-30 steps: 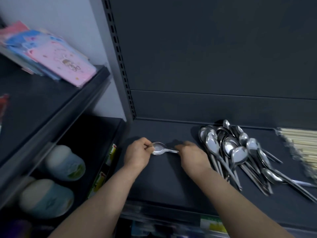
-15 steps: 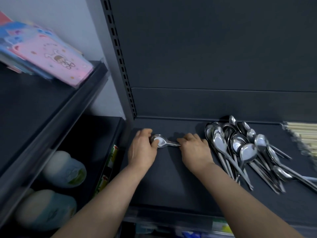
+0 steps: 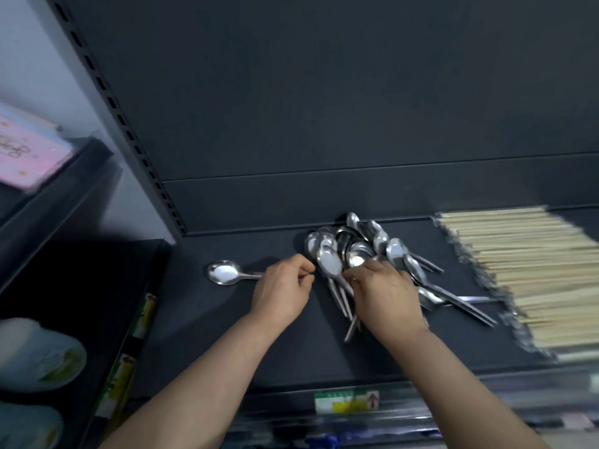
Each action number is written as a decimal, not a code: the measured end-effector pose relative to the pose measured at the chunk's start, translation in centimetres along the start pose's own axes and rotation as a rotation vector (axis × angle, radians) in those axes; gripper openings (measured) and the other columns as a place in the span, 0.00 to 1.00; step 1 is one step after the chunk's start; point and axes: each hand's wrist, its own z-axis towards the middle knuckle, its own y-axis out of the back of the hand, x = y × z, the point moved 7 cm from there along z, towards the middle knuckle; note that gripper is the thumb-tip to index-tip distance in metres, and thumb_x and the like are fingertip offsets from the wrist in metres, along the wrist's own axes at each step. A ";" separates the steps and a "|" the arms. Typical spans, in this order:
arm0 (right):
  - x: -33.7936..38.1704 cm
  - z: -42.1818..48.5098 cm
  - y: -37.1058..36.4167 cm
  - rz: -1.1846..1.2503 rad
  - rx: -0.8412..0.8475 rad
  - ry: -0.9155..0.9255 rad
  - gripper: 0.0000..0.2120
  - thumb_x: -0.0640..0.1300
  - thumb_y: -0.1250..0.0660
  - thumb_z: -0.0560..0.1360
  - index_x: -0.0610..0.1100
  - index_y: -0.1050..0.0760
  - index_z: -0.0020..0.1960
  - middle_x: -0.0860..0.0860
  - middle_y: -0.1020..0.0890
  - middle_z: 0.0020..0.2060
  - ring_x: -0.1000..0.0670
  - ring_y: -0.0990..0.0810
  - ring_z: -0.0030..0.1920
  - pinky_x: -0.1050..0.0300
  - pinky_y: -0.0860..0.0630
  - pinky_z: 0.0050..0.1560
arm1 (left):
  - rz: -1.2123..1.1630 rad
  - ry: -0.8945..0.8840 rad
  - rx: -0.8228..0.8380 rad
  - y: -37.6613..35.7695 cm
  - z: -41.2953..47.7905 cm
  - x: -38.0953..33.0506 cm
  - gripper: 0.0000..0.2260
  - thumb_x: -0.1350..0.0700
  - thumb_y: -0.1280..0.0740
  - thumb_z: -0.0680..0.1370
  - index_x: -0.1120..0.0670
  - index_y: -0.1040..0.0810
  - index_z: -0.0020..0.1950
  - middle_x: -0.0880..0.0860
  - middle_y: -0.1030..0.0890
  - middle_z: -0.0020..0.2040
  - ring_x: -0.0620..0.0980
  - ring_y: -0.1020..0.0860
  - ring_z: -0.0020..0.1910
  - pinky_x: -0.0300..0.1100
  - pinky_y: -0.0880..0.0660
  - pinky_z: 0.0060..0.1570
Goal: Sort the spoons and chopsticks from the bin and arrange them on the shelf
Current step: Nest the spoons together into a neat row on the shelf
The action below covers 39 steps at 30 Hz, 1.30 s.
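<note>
A single steel spoon lies bowl-up on the dark shelf, left of my hands. My left hand rests on the shelf over the end of that spoon's handle, fingers curled shut, with nothing visible in them. A pile of several steel spoons lies in the middle of the shelf. My right hand lies on the pile's handles, its fingers bent around the nearest ones. A wide bundle of pale wrapped chopsticks lies at the right.
The shelf's back panel rises just behind the spoons. A slotted upright bounds the shelf at left. Beyond it, neighbouring shelves hold pink packets and pale rounded items. A price label sits on the front edge.
The single spoon, held between both hands before, now lies alone on the shelf. Both hands have moved right to the spoon pile. The view has shifted right.
</note>
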 end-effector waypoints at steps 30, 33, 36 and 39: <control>-16.7 -3.0 1.8 0.089 0.185 -0.186 0.12 0.49 0.44 0.80 0.55 0.26 0.61 0.54 0.22 0.56 0.48 0.26 0.60 0.49 0.33 0.57 | 0.092 0.058 0.119 -8.5 2.8 -14.8 0.03 0.48 0.30 0.74 0.46 0.21 0.46 0.44 0.19 0.44 0.48 0.20 0.49 0.41 0.25 0.48; -17.0 -2.9 1.9 0.113 0.204 -0.178 0.13 0.51 0.42 0.80 0.56 0.27 0.62 0.54 0.22 0.57 0.48 0.25 0.60 0.50 0.33 0.57 | 0.102 0.056 0.069 -8.5 4.0 -15.5 0.06 0.49 0.31 0.75 0.48 0.20 0.50 0.45 0.17 0.47 0.48 0.21 0.49 0.40 0.28 0.45; -17.0 -2.9 1.5 0.101 0.254 -0.156 0.15 0.52 0.40 0.78 0.56 0.29 0.65 0.52 0.22 0.57 0.47 0.25 0.61 0.49 0.34 0.59 | 0.108 0.080 0.027 -9.2 5.0 -15.6 0.07 0.50 0.31 0.76 0.49 0.21 0.53 0.47 0.18 0.49 0.50 0.21 0.51 0.42 0.26 0.47; -17.0 -2.9 1.4 0.087 0.266 -0.131 0.16 0.52 0.38 0.77 0.55 0.29 0.65 0.51 0.22 0.57 0.46 0.26 0.61 0.49 0.33 0.60 | 0.149 0.078 0.014 -10.1 5.6 -15.5 0.07 0.52 0.32 0.77 0.52 0.21 0.53 0.51 0.17 0.48 0.54 0.20 0.51 0.45 0.23 0.49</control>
